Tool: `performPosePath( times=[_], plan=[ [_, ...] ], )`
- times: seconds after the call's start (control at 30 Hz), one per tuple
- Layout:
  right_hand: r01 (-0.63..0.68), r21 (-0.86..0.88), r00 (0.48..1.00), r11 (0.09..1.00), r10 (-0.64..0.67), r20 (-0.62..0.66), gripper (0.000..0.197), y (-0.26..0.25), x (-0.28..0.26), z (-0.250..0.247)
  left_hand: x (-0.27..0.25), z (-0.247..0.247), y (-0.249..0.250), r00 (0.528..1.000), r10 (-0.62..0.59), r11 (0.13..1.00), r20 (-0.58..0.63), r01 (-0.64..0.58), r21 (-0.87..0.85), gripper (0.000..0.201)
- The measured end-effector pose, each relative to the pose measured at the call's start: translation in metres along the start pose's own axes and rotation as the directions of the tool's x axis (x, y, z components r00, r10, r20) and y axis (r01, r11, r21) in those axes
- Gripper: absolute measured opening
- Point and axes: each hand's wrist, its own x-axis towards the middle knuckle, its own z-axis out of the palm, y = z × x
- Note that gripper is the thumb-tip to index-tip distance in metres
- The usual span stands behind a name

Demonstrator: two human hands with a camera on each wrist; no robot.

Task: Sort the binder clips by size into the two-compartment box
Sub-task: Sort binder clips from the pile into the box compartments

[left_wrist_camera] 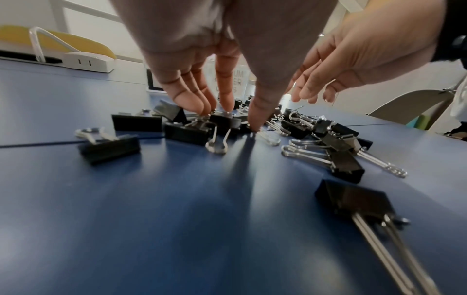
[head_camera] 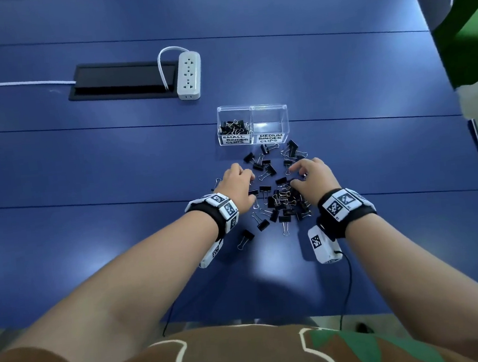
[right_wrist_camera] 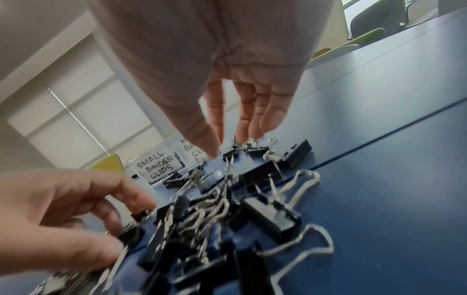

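Both hands over the binder clips [head_camera: 278,197] scattered on the desk [head_camera: 83,173], near side of the two-compartment box [head_camera: 252,126]. Left hand [head_camera: 237,188] pinches a small clip [left_wrist_camera: 223,121]; right hand [head_camera: 309,176] spread, fingertips down, holding nothing I can see. Small side part-filled, medium side empty. Lift one clip clear of tangled wire handles; check size before dropping.

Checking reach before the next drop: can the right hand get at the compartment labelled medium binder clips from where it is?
Probably yes. The right hand hovers just short of the medium compartment, whose top is open, with only loose clips lying between.
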Motion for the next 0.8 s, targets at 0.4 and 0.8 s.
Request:
performPosePath(
  times=[0.4,0.8],
  plan=[
    [0.151,-0.078,0.979,0.985,-0.138,0.149,0.037,-0.001,0.003,0.004,-0.006,0.006,0.01,0.996,0.081,0.997,-0.039,-0.081,-0.002,0.035],
    [0.091,0.068,0.99,0.994,-0.098,0.104,0.017,0.004,0.007,-0.006,0.012,0.0,0.017,0.995,0.095,0.993,-0.043,-0.092,0.07,0.019]
  ],
)
